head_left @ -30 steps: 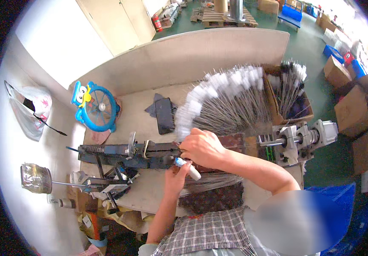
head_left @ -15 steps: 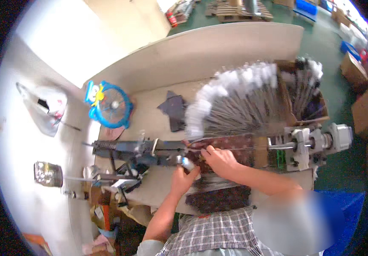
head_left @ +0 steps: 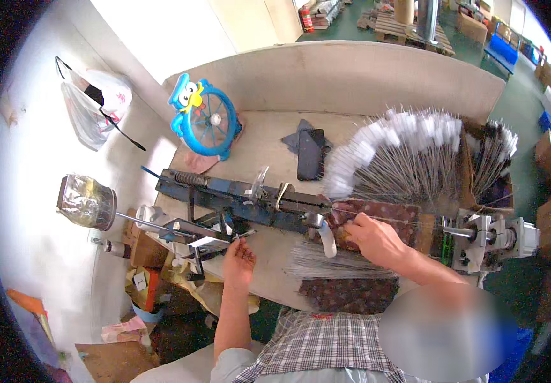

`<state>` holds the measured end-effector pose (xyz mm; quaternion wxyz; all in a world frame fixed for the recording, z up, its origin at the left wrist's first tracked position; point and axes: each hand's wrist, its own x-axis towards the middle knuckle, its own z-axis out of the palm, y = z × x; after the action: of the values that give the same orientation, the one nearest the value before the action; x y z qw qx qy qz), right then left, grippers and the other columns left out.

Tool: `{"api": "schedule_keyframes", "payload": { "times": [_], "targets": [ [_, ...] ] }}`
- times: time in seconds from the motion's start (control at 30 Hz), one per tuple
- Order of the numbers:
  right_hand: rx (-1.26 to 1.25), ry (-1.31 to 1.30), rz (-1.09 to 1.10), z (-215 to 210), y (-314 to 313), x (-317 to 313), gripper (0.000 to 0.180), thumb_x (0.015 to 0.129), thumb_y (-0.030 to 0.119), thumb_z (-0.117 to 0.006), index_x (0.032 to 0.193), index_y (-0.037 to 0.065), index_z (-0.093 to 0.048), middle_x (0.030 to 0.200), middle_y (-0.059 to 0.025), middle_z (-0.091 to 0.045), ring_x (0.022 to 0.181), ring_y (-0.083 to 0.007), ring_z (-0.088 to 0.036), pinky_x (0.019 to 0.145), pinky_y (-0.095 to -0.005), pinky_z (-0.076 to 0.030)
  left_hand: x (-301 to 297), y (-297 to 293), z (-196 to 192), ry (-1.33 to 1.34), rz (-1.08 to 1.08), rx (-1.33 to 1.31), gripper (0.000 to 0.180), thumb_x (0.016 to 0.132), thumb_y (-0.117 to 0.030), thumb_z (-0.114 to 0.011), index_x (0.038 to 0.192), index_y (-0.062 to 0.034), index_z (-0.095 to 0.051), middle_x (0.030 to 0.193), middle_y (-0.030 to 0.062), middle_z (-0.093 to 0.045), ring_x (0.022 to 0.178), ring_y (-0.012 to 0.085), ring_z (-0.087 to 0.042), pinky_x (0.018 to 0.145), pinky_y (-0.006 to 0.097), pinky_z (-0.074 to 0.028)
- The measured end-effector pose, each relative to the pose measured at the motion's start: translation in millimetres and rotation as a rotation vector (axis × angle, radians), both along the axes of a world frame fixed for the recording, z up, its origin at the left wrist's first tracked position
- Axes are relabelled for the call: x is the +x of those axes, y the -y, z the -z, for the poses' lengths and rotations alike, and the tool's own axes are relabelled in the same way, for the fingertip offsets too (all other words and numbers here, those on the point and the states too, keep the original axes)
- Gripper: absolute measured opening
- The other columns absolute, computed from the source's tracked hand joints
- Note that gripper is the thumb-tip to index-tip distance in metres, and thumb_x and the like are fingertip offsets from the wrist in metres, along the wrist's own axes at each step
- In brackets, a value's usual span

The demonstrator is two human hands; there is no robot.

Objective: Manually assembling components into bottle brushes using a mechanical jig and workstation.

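Observation:
My left hand (head_left: 239, 263) is closed, its fingertips pinched together beside a black lever frame (head_left: 199, 235); whatever sits between them is too small to name. My right hand (head_left: 380, 241) has its fingers curled over a brown patterned cloth (head_left: 393, 214), by the right end of a long dark metal fixture (head_left: 237, 198). A thin wire runs from the fixture past these fingers toward a motor-driven chuck (head_left: 470, 237); what the fingertips hold is hidden. A white handle (head_left: 328, 241) hangs from the fixture between my hands, touched by neither.
A fan of white-tipped wire brushes (head_left: 409, 153) covers the back right, beside a cardboard box (head_left: 489, 182) of more. Loose wires (head_left: 326, 260) lie at the front. A blue toy-shaped fan (head_left: 208, 121) and a phone (head_left: 310, 154) stand behind the fixture. A plastic bag (head_left: 96, 105) hangs left.
My left hand has let go of the white handle and moved left to the lever frame. My right hand stays near the fixture's right end. The whole view has shifted.

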<state>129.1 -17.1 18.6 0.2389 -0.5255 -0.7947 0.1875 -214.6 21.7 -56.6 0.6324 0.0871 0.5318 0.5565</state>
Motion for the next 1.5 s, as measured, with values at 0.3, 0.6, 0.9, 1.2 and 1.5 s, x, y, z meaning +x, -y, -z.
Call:
{"api": "schedule_keyframes", "payload": {
  "times": [0.3, 0.6, 0.9, 1.2, 1.5],
  "targets": [
    [-0.037, 0.042, 0.019, -51.9, 19.8, 25.2, 0.015, 0.079, 0.016, -0.059, 0.093, 0.012, -0.061, 0.077, -0.0094, -0.051, 0.073, -0.0305, -0.058, 0.06, -0.0404, -0.047, 58.2, 21.8, -2.8, -0.394, 0.161, 0.297, 0.014, 0.084, -0.018, -0.059, 0.082, -0.0049, -0.059, 0.068, 0.001, -0.055, 0.062, 0.0101, -0.05, 0.06, 0.027, -0.042],
    [-0.115, -0.348, 0.249, -41.0, 11.7, 63.0, 0.017, 0.078, 0.016, -0.062, 0.09, 0.006, -0.067, 0.08, -0.0087, -0.064, 0.08, -0.0272, -0.06, 0.072, -0.0328, -0.048, 236.0, 28.9, -50.4, 0.002, 0.6, 0.42, 0.016, 0.091, -0.016, -0.054, 0.09, -0.0014, -0.061, 0.079, 0.0041, -0.061, 0.065, 0.0074, -0.052, 0.06, 0.021, -0.043],
    [0.016, -0.315, 0.181, -31.4, 20.6, 91.6, 0.018, 0.076, 0.014, -0.063, 0.09, 0.004, -0.067, 0.08, -0.0102, -0.064, 0.077, -0.0279, -0.059, 0.072, -0.0359, -0.048, 253.1, 30.4, -37.3, -0.137, 0.661, 0.512, 0.015, 0.091, -0.017, -0.055, 0.092, -0.0024, -0.06, 0.081, 0.0047, -0.061, 0.064, 0.0087, -0.054, 0.059, 0.022, -0.045],
    [0.37, -0.093, 0.098, -38.9, 9.4, 72.7, 0.017, 0.073, 0.017, -0.064, 0.088, 0.009, -0.065, 0.076, -0.0046, -0.056, 0.075, -0.0238, -0.056, 0.068, -0.0352, -0.047, 230.1, 27.7, -53.8, -0.154, 0.394, 0.368, 0.017, 0.09, -0.017, -0.056, 0.094, -0.0015, -0.06, 0.08, 0.0034, -0.061, 0.061, 0.0063, -0.051, 0.056, 0.02, -0.042],
    [0.234, 0.018, 0.179, -27.8, -23.1, 21.9, 0.014, 0.078, 0.021, -0.06, 0.083, 0.009, -0.065, 0.073, -0.0069, -0.058, 0.074, -0.0262, -0.058, 0.066, -0.0369, -0.048, 218.6, 23.7, -61.4, -0.039, 0.392, 0.289, 0.02, 0.09, -0.024, -0.056, 0.088, -0.0039, -0.058, 0.071, 0.0036, -0.058, 0.058, 0.0095, -0.052, 0.052, 0.022, -0.042]
  ]
}}
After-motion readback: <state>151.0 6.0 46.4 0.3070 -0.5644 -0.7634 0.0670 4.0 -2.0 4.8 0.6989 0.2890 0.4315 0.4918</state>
